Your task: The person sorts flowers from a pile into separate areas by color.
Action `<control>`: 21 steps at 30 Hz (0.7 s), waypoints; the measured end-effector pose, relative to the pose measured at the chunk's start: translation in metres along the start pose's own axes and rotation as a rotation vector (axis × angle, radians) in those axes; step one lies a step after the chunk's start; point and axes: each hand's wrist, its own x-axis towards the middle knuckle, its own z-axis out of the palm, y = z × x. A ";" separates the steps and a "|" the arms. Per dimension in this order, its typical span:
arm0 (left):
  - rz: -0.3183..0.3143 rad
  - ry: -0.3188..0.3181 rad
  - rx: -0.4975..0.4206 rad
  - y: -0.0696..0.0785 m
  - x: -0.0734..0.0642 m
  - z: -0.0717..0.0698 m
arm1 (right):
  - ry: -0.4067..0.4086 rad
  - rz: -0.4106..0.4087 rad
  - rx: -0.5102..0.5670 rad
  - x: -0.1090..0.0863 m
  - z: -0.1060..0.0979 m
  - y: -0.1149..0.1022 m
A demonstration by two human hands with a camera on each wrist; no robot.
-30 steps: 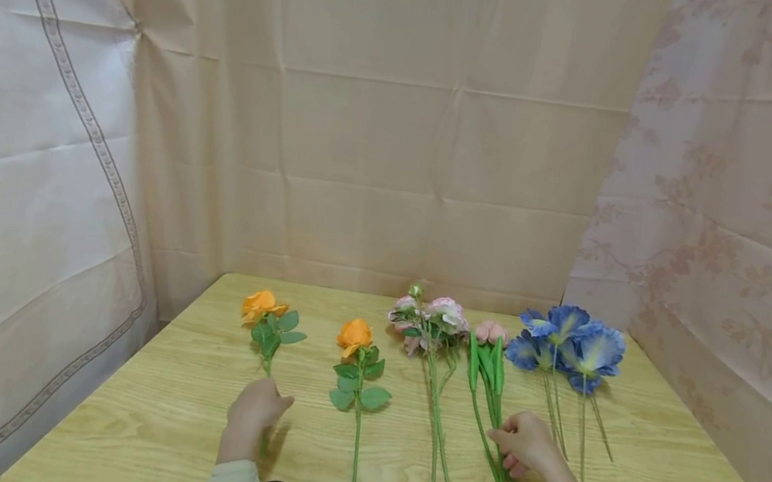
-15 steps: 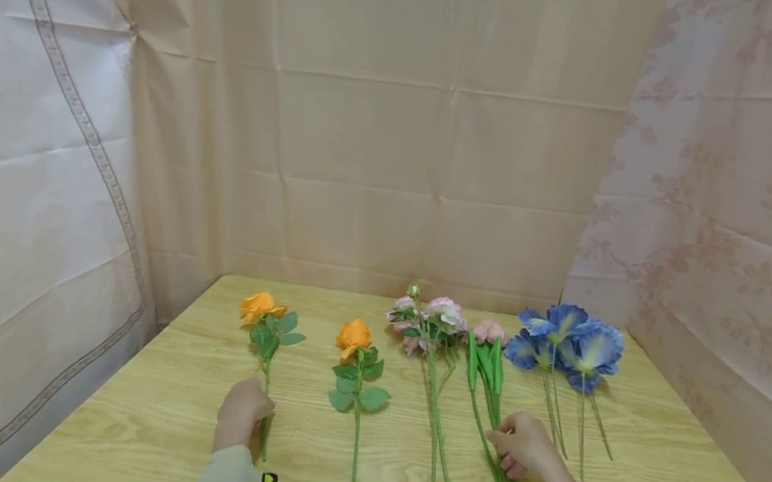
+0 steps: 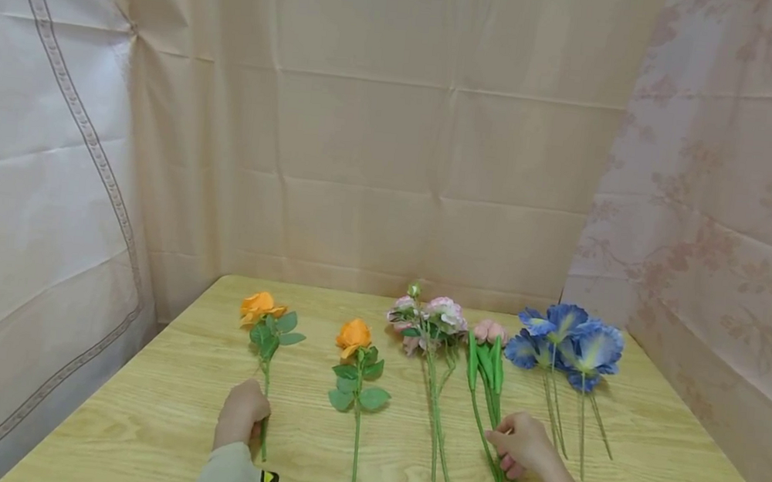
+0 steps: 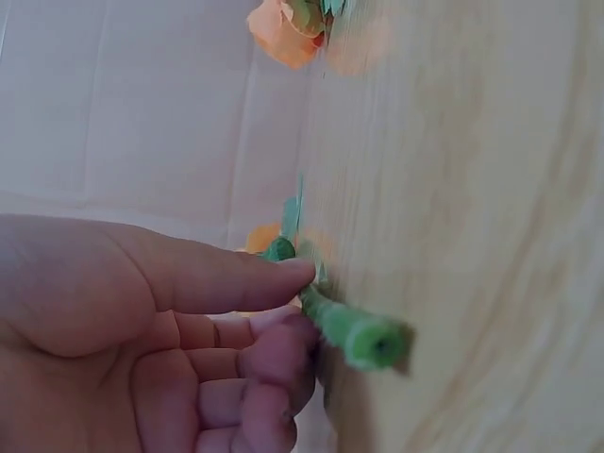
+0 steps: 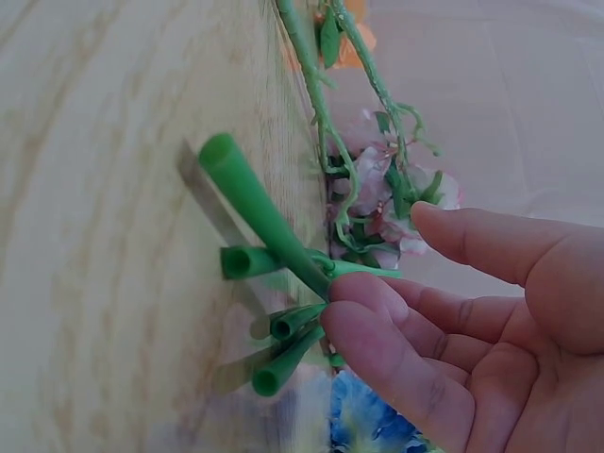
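At the left of the head view lies an orange rose (image 3: 262, 309) with green leaves. My left hand (image 3: 242, 413) pinches its stem (image 4: 354, 330) between thumb and fingers, low against the tabletop. Four-way leaf clusters aside, a second orange rose (image 3: 354, 336) lies to the right of that hand, untouched. On the right, my right hand (image 3: 525, 442) is at the green stems of the pink tulips (image 3: 490, 331). In the right wrist view its fingertips touch the stems (image 5: 255, 212), while the thumb stands apart from them and the fingers are loosely bent.
Pale pink-and-white flowers (image 3: 445, 313) on long stems lie between the second rose and the tulips. Blue flowers (image 3: 562, 324) with thin stems lie at the right. All rest on a wood-grain table (image 3: 153, 412). Beige cloth (image 3: 366, 154) hangs behind it.
My left hand has shifted slightly left, and its thumb has come in from sticking out to the stem. The right hand and the flowers have stayed in place.
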 end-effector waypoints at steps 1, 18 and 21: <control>-0.004 -0.002 -0.003 0.000 0.000 0.000 | -0.001 0.000 -0.001 0.000 0.000 0.000; 0.033 -0.010 -0.098 -0.004 0.002 0.003 | -0.046 -0.038 0.020 -0.002 -0.002 0.002; 0.034 -0.008 -0.123 -0.004 0.003 0.005 | -0.046 -0.035 0.027 -0.001 -0.001 0.003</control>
